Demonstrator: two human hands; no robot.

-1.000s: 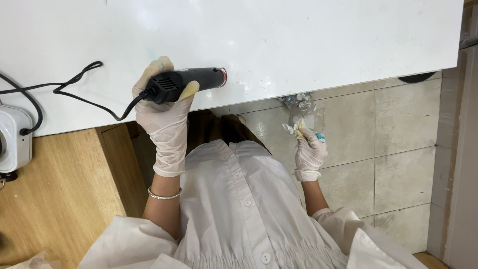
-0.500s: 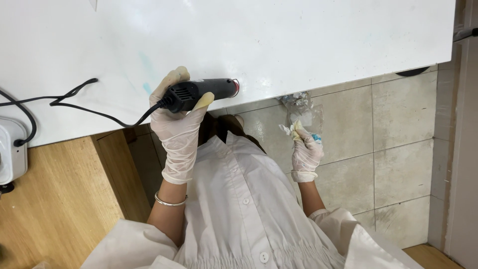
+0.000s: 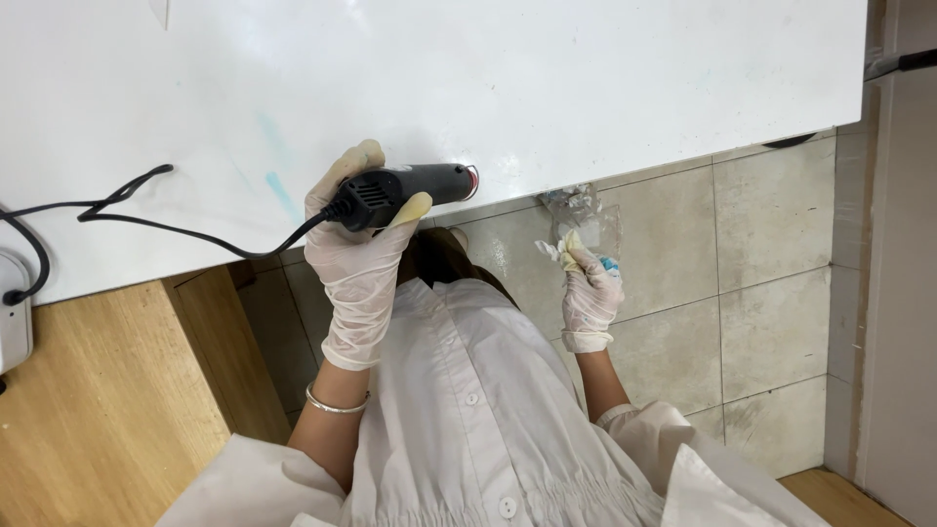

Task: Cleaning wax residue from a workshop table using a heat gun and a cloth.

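Black corded tool (image 3: 415, 185), lying sideways along the near edge of the white bench (image 3: 586, 88), metal-ringed nose pointing right and just over the bench lip. Gripped around the vented rear body by the gloved left hand (image 3: 356, 259), fingers wrapped over the top, thumb under the barrel. Closed firmly on the tool. Gloved right hand (image 3: 589, 298) down below bench height over the tiled floor (image 3: 771, 273), pinched shut on a small crumpled wad of clear film and whitish scraps (image 3: 586, 220) with a blue bit showing; cannot tell exactly what the wad is.

For steady handling, judged from this view: keep the grip back on the vented body and away from the nose, wrist straight, barrel level with the bench edge. Mind the cord (image 3: 176, 226), looping left across the bench toward a white device (image 3: 12, 322) at the frame's edge; leave slack there, avoid dragging the loop off the lip. Hold the wad well apart from the nose.

Room: broad bare bench surface beyond and to the right of the tool, good for sliding sideways. Tight on the near side, with a white coat (image 3: 468, 420) just behind the bench edge. Wooden surface (image 3: 88, 390) low on the left, a wall or cabinet face at far right.
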